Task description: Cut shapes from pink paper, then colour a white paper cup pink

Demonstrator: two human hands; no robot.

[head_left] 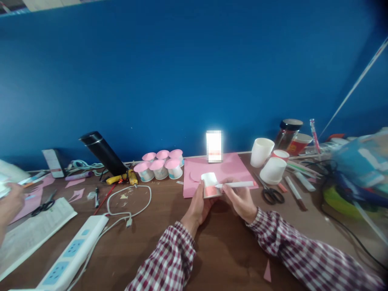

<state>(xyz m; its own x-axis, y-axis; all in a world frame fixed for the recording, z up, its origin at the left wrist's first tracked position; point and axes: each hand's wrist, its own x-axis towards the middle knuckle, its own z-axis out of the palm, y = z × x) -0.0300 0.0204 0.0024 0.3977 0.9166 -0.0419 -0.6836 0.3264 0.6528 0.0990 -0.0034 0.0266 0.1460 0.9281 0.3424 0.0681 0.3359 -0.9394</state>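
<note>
My left hand (197,206) is closed around a small paper cup (209,179), white on its upper part with an orange-pink band lower down. Pinched in my right hand (241,201) is a white marker (241,184) with a reddish end pointing right. Its other end meets the side of the cup or comes very close to it. Just behind the cup lies a sheet of pink paper (233,167) with a rounded pink piece on it. To the left, several small cups topped with pink paper discs (158,165) stand in two rows.
A bright phone-like screen (214,146) stands behind. On the right are white cups (262,152), scissors (272,195), another marker (294,190) and a jar (289,132). At left lie a power strip (75,250), a cable, a black bottle (103,153) and another person's hand (13,202).
</note>
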